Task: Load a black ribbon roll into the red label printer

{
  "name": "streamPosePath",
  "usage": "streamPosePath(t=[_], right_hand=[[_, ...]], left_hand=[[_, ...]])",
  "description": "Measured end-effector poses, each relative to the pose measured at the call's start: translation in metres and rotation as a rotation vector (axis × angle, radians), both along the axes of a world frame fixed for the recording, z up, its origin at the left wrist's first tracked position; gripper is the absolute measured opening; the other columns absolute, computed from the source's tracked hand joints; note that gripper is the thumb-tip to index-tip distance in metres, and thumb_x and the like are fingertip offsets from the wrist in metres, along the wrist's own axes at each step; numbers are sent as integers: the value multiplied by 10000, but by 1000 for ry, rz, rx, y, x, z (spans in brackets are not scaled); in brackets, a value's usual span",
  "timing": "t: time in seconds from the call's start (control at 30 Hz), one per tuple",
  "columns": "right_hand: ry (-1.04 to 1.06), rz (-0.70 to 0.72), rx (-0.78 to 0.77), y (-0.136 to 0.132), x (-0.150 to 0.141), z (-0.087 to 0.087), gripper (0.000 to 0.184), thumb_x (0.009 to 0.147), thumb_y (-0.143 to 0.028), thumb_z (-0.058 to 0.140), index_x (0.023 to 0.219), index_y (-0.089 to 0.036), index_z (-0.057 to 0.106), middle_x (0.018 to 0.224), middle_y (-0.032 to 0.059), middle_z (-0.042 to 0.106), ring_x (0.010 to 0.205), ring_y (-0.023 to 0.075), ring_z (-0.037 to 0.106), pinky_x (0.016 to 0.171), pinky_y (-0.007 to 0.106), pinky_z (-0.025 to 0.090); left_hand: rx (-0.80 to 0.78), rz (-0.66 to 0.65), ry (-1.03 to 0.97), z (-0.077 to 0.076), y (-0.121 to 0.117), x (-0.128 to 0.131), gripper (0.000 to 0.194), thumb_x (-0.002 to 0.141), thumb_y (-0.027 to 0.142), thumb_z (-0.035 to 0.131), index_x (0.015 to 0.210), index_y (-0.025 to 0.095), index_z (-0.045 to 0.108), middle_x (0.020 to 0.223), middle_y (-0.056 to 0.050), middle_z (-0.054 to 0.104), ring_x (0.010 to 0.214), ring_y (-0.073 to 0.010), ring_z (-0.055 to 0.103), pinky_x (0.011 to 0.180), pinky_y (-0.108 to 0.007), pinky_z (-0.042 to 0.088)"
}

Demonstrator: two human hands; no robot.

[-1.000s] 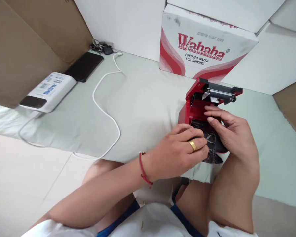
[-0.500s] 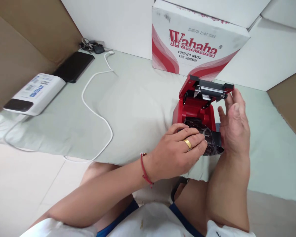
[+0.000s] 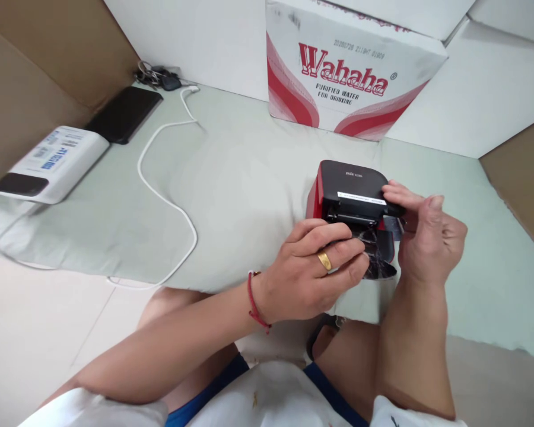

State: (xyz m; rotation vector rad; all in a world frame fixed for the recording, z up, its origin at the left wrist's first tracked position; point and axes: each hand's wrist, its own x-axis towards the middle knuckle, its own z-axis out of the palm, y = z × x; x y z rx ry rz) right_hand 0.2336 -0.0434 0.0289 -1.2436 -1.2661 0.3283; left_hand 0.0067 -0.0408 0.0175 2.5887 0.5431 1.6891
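A small red and black label printer (image 3: 318, 196) stands on the cloth near its front edge. Its black lid (image 3: 356, 178) is lowered, with a gap still showing at the front. From that gap a dark, glossy strip with pale lines (image 3: 380, 268) hangs out towards me. My left hand (image 3: 323, 264), with a gold ring, is closed over the strip; its fingertips are partly hidden. At the lid's right edge rests my right hand (image 3: 427, 231), its curled fingers on the lid and its thumb pointing up.
A Wahaha carton (image 3: 347, 77) stands behind the printer. To the left lie a white device with a dark panel (image 3: 53, 163), a black phone-like slab (image 3: 124, 115) and keys (image 3: 160, 76). A white cable (image 3: 178, 210) winds across the cloth (image 3: 244, 190).
The printer's raised lid has come down towards me, covering the red inside. My right hand moved from the printer's inside to the lid's right side. My left hand stays on the dark strip.
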Motion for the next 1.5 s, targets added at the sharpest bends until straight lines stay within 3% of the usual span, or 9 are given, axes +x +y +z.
streamPosePath(t=[0.23,0.4,0.6,0.8,0.9,1.13,1.23,1.33,1.5], right_hand=[[-287,110,-122,-41,12,-8,351,1202,-410,596,1356,-337,902,1489,37,850,1563,322,719,1428,695,473],[-343,127,-33,-51,12,-17,391,1176,-283,621,1474,-400,845,1542,19,826,1579,312,706,1441,701,456],[-422,121,-62,-55,13,-15,407,1164,-264,619,1491,-372,836,1546,42,823,1567,341,715,1419,713,485],[-429,94,-54,-52,12,-10,315,1150,-243,641,1302,-361,891,1393,26,886,1423,312,807,1360,676,546],[-423,57,-51,-50,9,-12,287,1143,-271,655,1246,-372,903,1312,10,905,1346,314,839,1325,671,571],[-293,-72,-19,-42,-2,-23,247,1144,-395,661,1132,-341,902,1210,48,903,1331,366,825,1298,736,560],[-234,-32,-43,-40,-3,-23,252,1124,-404,705,1300,-333,871,1293,76,884,1348,356,803,1266,699,594],[-202,13,-46,-38,-7,-18,389,1088,-388,774,1474,-349,802,1372,88,846,1342,342,783,1204,637,627],[-474,-9,-12,-39,-20,-3,318,1078,-334,786,1393,-369,821,1290,94,810,1445,376,663,1303,650,492]], left_hand=[[-112,-32,7,3,6,-11,292,1140,257,636,1409,204,734,1283,-98,922,1300,-260,842,1157,-437,640],[-300,57,60,-5,16,-25,575,1086,60,464,1624,213,596,1478,-131,863,1427,-245,814,1309,-473,586],[-348,89,142,-9,24,-30,726,1014,-26,419,1665,268,552,1444,-48,892,1385,-197,838,1341,-484,563],[-253,155,110,-2,29,-22,429,1042,16,516,1337,261,710,1198,-25,937,1056,-191,889,1001,-385,623],[-256,146,102,-1,30,-21,461,1017,-14,510,1320,265,717,1190,-15,939,1052,-188,888,963,-378,610],[-652,-15,-81,-4,30,-24,352,1117,128,499,1321,245,761,1178,-36,938,1151,-229,883,1027,-402,681],[-818,-165,-191,-10,33,-22,352,1142,282,611,1487,261,674,1360,-90,890,1331,-272,851,1145,-437,673],[-840,-226,-179,-20,38,-21,568,1128,413,698,1661,329,519,1751,-123,663,1677,-324,630,1292,-498,620],[-975,-270,-162,-37,49,-25,888,1045,192,719,1807,431,329,1905,-106,487,1801,-320,478,1345,-579,601]])
